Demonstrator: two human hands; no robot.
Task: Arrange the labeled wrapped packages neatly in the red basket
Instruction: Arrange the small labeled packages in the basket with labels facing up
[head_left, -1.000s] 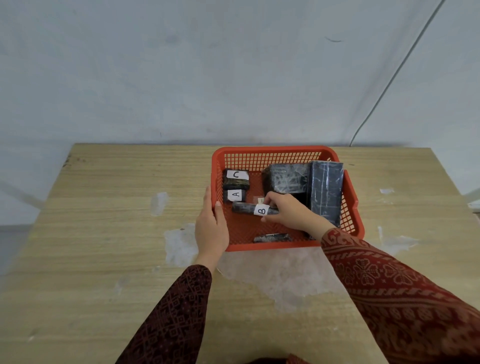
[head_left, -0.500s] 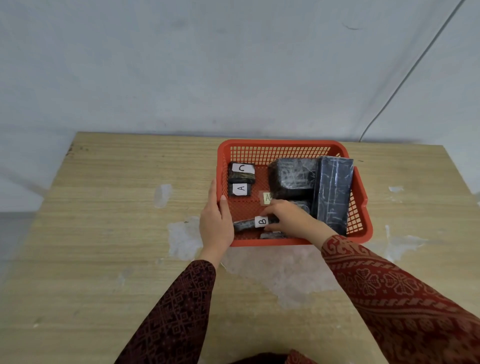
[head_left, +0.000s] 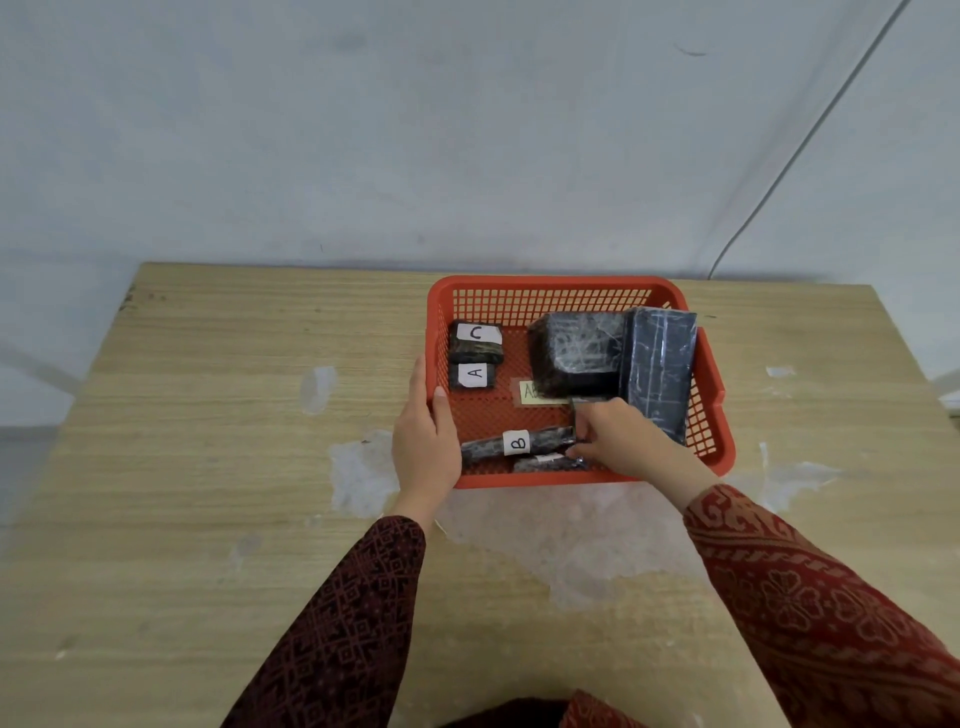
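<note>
Two sleeves (head_left: 337, 623), dark red and patterned, reach in from the bottom edge over a worn wooden table (head_left: 208, 467) with pale scuffed patches. Left hand (head_left: 423, 447) grips the near-left rim of the red basket (head_left: 571, 285), thumb hooked over the rim, fingers outside the wall. Right hand (head_left: 621, 441) is inside the basket, near-right part, fingers curled at the right end of package B (head_left: 517, 443); whether they pinch it or just touch it, cannot tell. Package B is a dark slim roll lying crosswise along the near wall, white label up. Just nearer than it, touching or almost, lies another slim dark package (head_left: 543, 462), label not readable. A yellow note (head_left: 532, 392) sits mid-floor of the basket, partly covered, letters "AB" legible. Package A (head_left: 474, 375) lies flat on the left side, label up. Package C (head_left: 477, 340) lies just behind A, near the far-left corner, the two touching. A big dark block (head_left: 576, 351) wrapped in shiny film sits far-center, over the note's edge. A tall flat dark package (head_left: 660, 364) leans against the right wall, touching the block. Far side: grey wall (head_left: 415, 130), a thin cable (head_left: 789, 161) running down it on the right.
</note>
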